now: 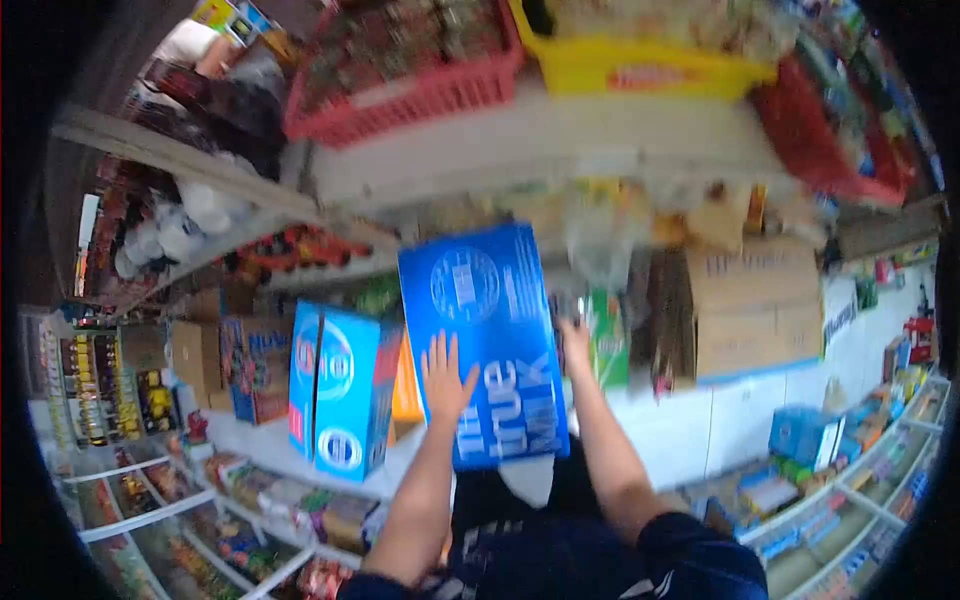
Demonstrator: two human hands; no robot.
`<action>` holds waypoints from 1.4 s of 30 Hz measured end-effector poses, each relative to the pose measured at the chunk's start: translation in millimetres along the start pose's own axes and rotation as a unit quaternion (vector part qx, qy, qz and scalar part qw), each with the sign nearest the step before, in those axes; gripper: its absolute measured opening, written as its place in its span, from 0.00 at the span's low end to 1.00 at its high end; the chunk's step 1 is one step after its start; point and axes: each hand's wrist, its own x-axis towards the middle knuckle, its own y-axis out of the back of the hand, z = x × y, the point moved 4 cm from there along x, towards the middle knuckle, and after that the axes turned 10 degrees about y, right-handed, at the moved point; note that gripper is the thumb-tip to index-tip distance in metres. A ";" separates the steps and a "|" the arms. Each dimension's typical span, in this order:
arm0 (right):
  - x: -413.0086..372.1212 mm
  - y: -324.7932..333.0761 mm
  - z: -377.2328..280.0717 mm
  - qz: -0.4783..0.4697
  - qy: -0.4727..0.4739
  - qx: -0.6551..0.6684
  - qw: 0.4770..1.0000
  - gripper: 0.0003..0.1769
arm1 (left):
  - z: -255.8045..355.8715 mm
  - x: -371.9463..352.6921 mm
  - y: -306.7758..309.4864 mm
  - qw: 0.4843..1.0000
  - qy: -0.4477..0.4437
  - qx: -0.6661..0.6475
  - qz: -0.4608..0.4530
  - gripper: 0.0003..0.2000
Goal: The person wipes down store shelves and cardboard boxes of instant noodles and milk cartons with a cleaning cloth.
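Note:
A large blue milk box (500,330) with white "true MILK" lettering stands slightly tilted in front of my body. My left hand (447,378) lies on its front face, fingers spread and palm against the cardboard. At the box's right edge is my right hand (574,345), its fingers bent by the side; blur and the box partly hide what they grip. A lighter blue carton (343,390) with round printed emblems stands just left of the milk box. Between these two, part of an orange box (407,385) shows.
Brown cardboard boxes (755,305) stand on the right, with a green pack (608,340) nearer my right hand. Overhead, a shelf (470,150) carries a red basket (400,112) and a yellow tray (650,78). Glass display cases (150,500) flank me at lower left and right.

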 end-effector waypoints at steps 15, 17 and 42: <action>27.2 -10.7 -9.7 -0.130 0.019 0.018 0.991 0.27 | 3.5 0.5 -5.8 0.998 0.028 0.046 -0.045 0.35; 28.0 -3.3 2.1 -0.115 0.082 -0.035 0.989 0.28 | 4.6 1.3 -4.3 0.998 0.019 0.048 -0.044 0.35; 30.7 33.8 57.0 -0.106 -0.141 0.092 0.980 0.32 | -0.4 -6.1 5.1 0.997 0.033 -0.008 -0.070 0.36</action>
